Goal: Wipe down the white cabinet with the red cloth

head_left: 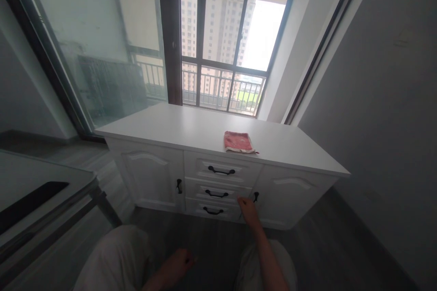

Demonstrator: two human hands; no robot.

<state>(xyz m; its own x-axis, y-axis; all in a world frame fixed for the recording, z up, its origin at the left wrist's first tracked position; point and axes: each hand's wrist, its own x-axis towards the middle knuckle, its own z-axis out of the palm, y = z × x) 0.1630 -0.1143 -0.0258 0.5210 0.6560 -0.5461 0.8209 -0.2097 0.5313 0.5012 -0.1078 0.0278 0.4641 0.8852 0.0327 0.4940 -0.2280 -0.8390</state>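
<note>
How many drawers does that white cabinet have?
3, stacked in the cabinet's middle: top drawer, middle drawer, bottom drawer by the right hand.

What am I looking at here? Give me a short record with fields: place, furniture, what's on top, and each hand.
Place: a room with a large window that looks out on tall buildings
Furniture: a white cabinet with three drawers in the middle and a door on either side
On top: a folded red cloth near the front edge
Right hand: stretched out to the cabinet front, by the black handle of the right door
Left hand: low, near the person's knee, holding nothing that shows
</note>
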